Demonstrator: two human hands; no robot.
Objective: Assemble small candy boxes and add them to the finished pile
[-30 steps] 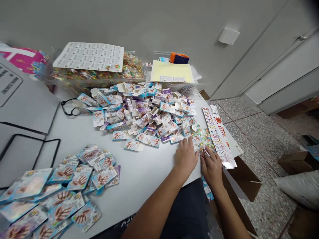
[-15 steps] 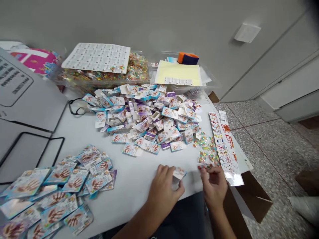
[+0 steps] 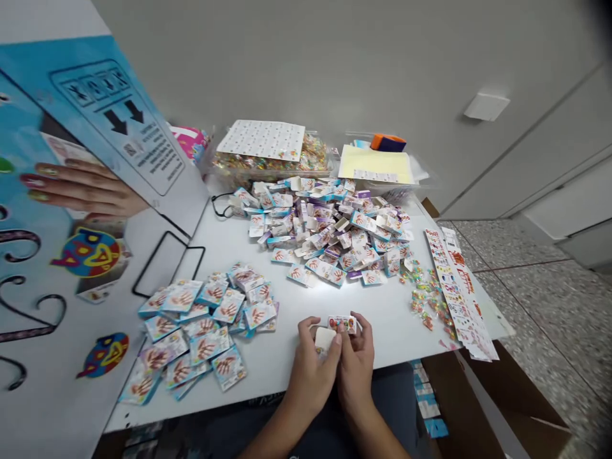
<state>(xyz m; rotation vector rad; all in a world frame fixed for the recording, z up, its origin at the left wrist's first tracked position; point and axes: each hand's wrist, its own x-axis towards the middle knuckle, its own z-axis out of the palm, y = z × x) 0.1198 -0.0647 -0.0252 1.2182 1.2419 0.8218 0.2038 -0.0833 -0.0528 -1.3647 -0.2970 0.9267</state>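
Observation:
Near the table's front edge, my left hand (image 3: 310,360) is closed around a small cardboard box (image 3: 325,339) with a white flap raised. Beside it, my right hand (image 3: 357,366) pinches a small white strip (image 3: 342,323) printed with red and coloured pictures. The strip is just behind and to the right of the box; I cannot tell whether they touch. Beyond my hands lies a heap of small open-ended boxes (image 3: 325,229) with hand pictures. To the left is a pile of flat, closed-looking boxes (image 3: 205,344). Small clear packets of coloured bits (image 3: 425,293) lie to the right.
Printed sticker sheets (image 3: 461,293) lie along the right edge. Clear bins, one full of coloured packets (image 3: 315,150) and one under a yellow sheet (image 3: 375,164), stand at the back. A large printed display box (image 3: 143,140) rises at left. An open carton (image 3: 454,395) sits below right.
My right hand has come left from the packets with the strip, and both hands are now close together. The view has turned left, showing more of the display box.

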